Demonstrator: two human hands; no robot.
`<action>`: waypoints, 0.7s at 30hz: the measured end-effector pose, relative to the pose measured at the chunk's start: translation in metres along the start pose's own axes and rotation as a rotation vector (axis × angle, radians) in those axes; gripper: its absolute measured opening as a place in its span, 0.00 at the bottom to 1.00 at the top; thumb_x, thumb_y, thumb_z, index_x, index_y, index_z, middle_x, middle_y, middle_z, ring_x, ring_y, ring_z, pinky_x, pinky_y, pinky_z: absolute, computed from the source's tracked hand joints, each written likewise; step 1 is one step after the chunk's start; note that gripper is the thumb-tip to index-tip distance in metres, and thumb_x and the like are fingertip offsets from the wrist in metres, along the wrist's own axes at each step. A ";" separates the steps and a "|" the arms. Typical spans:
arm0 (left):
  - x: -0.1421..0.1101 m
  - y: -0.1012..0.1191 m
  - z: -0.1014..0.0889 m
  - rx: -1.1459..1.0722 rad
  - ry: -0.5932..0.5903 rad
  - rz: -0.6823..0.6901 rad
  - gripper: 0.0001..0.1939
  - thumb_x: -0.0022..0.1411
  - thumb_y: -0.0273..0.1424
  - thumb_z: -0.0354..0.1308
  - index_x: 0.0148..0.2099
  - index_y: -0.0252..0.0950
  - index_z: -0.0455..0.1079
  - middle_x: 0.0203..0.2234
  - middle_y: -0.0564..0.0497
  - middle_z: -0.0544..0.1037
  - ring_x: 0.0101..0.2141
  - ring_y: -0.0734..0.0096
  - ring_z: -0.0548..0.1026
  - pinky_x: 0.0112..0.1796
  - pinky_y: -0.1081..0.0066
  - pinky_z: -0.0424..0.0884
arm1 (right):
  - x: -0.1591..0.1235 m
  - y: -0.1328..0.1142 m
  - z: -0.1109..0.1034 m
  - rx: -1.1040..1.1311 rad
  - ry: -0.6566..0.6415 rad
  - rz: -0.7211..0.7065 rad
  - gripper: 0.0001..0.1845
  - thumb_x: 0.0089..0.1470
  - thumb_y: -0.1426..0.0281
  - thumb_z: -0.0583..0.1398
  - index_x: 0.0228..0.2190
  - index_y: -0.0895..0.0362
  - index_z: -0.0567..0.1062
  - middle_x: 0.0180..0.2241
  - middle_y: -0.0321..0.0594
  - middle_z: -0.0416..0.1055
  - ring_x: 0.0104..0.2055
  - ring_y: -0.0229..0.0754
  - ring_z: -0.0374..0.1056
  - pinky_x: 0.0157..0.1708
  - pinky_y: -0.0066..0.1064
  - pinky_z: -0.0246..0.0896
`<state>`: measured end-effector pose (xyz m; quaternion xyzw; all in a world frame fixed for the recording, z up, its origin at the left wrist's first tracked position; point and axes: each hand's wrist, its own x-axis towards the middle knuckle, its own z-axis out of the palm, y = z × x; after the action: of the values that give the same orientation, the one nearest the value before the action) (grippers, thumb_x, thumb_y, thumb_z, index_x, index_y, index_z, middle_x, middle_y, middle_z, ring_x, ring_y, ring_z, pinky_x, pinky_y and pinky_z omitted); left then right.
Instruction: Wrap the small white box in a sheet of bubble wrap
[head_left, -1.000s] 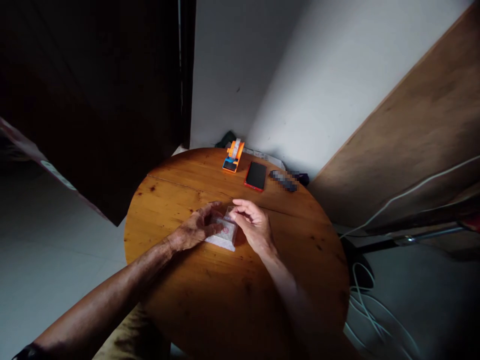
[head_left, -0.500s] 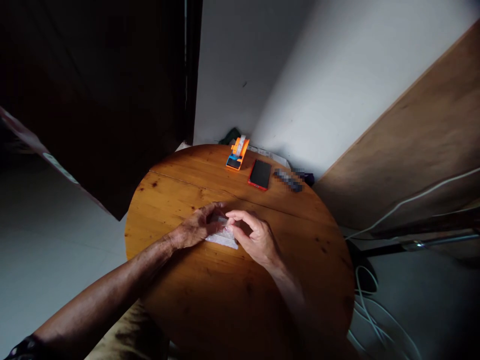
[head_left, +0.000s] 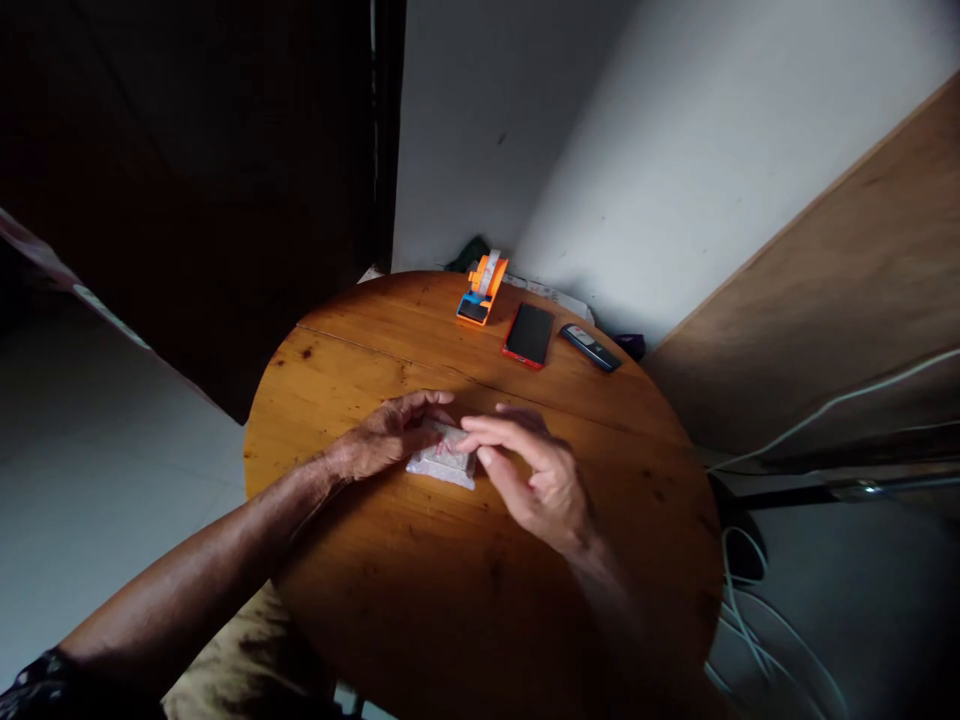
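Pretty dim overall, tbh. Soft pale light slanting across the wall point(head_left: 675, 170), source out of frame. Almost pitch black over by the door point(head_left: 187, 200), heavy shadow on the near side of the table point(head_left: 600, 450). Tiny glint off the metal bar point(head_left: 868, 490). Right hand point(head_left: 474, 448) kinda smeary, packet point(head_left: 441, 470) print too soft to read. Edges look stretched.

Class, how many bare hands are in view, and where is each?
2. The left hand is at the left side of the packet; the right hand is at its right side.
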<state>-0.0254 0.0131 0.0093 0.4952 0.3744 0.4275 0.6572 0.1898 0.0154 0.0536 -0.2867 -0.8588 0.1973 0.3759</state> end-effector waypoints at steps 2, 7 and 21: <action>0.000 0.001 0.000 -0.006 -0.012 -0.017 0.27 0.59 0.31 0.64 0.59 0.36 0.63 0.46 0.44 0.75 0.41 0.67 0.74 0.41 0.67 0.68 | 0.000 0.004 -0.009 0.067 0.026 0.117 0.16 0.60 0.72 0.57 0.50 0.50 0.73 0.45 0.38 0.78 0.50 0.45 0.73 0.56 0.45 0.63; -0.001 0.002 0.000 0.032 -0.008 0.005 0.25 0.60 0.29 0.62 0.59 0.36 0.63 0.45 0.45 0.75 0.39 0.69 0.74 0.39 0.69 0.68 | -0.001 0.014 -0.011 0.043 -0.200 0.244 0.40 0.50 0.67 0.66 0.63 0.47 0.60 0.61 0.45 0.65 0.61 0.54 0.63 0.59 0.53 0.60; -0.001 0.006 0.006 0.022 -0.003 -0.002 0.21 0.60 0.29 0.62 0.56 0.35 0.68 0.51 0.42 0.75 0.47 0.64 0.74 0.48 0.63 0.69 | -0.001 0.009 0.009 -0.186 -0.059 0.037 0.30 0.52 0.73 0.63 0.56 0.50 0.65 0.48 0.42 0.75 0.50 0.49 0.70 0.50 0.46 0.64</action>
<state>-0.0213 0.0106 0.0163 0.5028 0.3786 0.4220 0.6525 0.1867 0.0203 0.0428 -0.3301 -0.8786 0.1320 0.3188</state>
